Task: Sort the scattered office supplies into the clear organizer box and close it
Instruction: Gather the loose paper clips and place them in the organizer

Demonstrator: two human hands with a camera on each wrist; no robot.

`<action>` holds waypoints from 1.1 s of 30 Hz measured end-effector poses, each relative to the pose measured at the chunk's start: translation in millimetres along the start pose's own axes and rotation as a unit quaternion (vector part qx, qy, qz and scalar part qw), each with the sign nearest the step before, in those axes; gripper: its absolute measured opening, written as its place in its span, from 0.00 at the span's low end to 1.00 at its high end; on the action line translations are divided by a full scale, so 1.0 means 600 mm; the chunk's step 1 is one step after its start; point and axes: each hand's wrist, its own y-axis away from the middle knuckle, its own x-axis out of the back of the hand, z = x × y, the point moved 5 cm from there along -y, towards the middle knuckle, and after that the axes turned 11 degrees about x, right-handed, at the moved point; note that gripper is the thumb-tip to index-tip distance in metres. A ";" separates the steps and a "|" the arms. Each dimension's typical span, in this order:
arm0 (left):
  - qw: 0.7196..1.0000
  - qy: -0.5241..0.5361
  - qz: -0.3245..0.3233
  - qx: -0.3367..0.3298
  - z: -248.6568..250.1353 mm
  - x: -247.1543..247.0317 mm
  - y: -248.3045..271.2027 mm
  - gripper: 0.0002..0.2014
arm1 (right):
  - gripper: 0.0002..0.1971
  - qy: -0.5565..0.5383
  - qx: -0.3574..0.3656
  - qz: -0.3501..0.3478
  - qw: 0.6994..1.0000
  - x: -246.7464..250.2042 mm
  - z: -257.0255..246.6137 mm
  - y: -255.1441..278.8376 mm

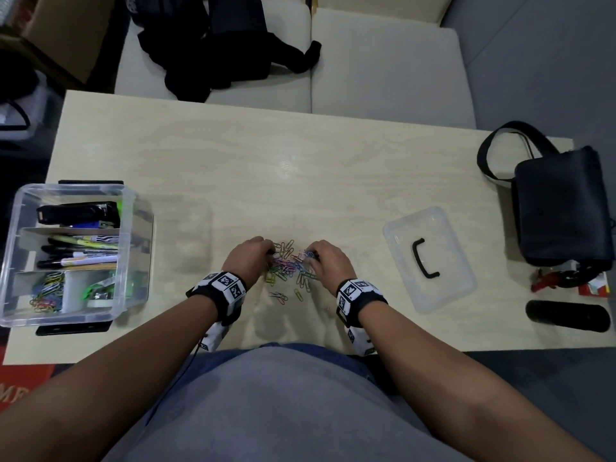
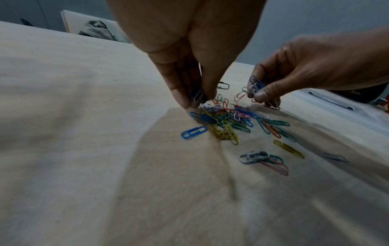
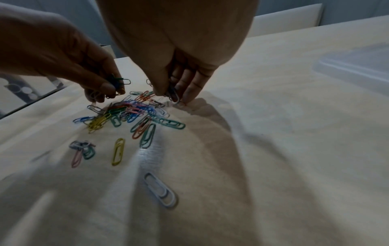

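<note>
A heap of coloured paper clips [image 1: 288, 268] lies on the pale table [image 1: 233, 155] in front of me. My left hand [image 1: 270, 250] pinches a few clips [image 2: 196, 97] at the heap's left edge. My right hand [image 1: 310, 255] pinches a small bunch of clips [image 2: 255, 84] at the right edge, fingertips [image 3: 189, 98] touching the table. The clear organizer box [image 1: 130, 201] stands open at the far left, holding a black stapler, pens, clips and tape. Its clear lid [image 1: 400, 235] with a black handle lies apart on the right.
A dark shoulder bag [image 1: 563, 208] sits at the table's right end, with red odds [image 1: 550, 281] and a black cylinder [image 1: 566, 316] in front of it. One white clip [image 3: 161, 189] and a grey staple strip [image 2: 334, 157] lie nearer me. Black clothes [image 1: 216, 45] lie on the sofa behind.
</note>
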 end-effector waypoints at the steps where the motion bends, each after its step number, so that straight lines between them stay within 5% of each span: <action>1: 1.000 0.006 0.006 -0.002 0.000 0.004 0.001 0.08 | 0.08 -0.001 -0.001 0.005 1.000 0.003 -0.002 0.002; 17: 0.988 0.115 0.105 0.001 -0.028 0.104 0.077 0.07 | 0.07 -0.094 0.033 0.138 0.985 0.050 -0.110 -0.007; 33: 0.941 0.199 0.250 0.113 -0.204 0.252 0.196 0.05 | 0.04 -0.240 0.173 0.152 0.943 0.019 -0.386 -0.085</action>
